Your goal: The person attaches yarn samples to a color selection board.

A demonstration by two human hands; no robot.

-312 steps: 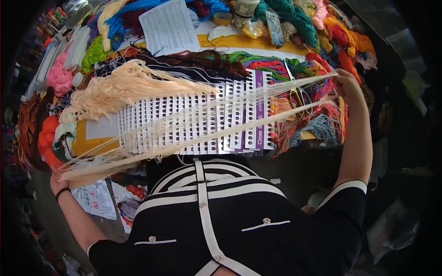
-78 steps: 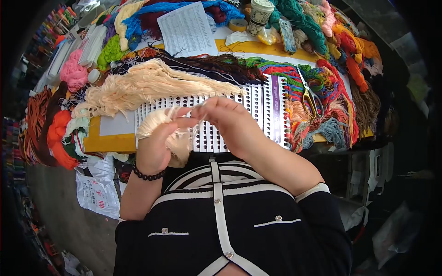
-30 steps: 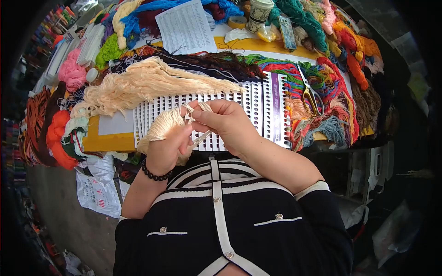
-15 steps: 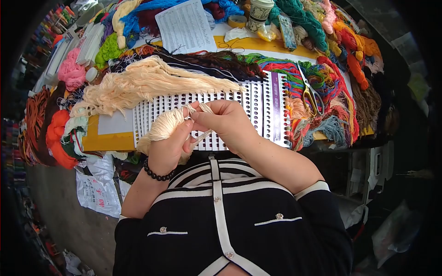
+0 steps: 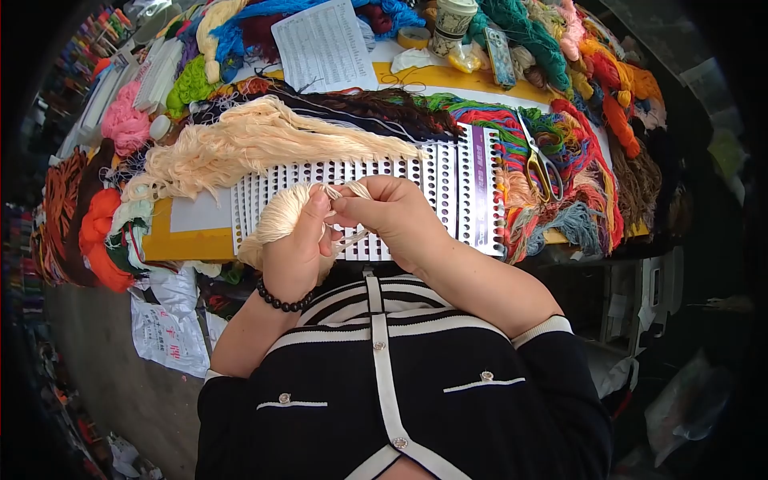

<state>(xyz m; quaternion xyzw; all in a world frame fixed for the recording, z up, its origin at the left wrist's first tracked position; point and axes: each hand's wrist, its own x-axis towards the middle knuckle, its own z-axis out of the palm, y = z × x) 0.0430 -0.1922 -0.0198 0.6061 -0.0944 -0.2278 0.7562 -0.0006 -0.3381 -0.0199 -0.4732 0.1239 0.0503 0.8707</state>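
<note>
A cream skein of thread (image 5: 282, 214) hangs over my left hand (image 5: 298, 252), whose thumb and fingers are closed on it. My right hand (image 5: 390, 214) pinches strands at the skein's right end, its fingertips almost touching the left ones. Part of the skein droops behind the left hand, hidden. Under both hands lie white cards with punched holes (image 5: 442, 192), the rightmost with a purple strip. Just beyond them is a long bundle of peach thread (image 5: 248, 144), spread across the cards' upper left.
Gold-handled scissors (image 5: 542, 164) rest on multicoloured thread at the right. Farther back are a printed sheet (image 5: 324, 48), a paper cup (image 5: 453, 26), a roll of tape (image 5: 413, 38) and a phone (image 5: 500, 58). Orange thread (image 5: 104, 240) hangs over the table's left edge.
My left hand has shifted slightly right and its thumb has turned more upright over the skein. The right hand stays nearly in place, still pinching strands.
</note>
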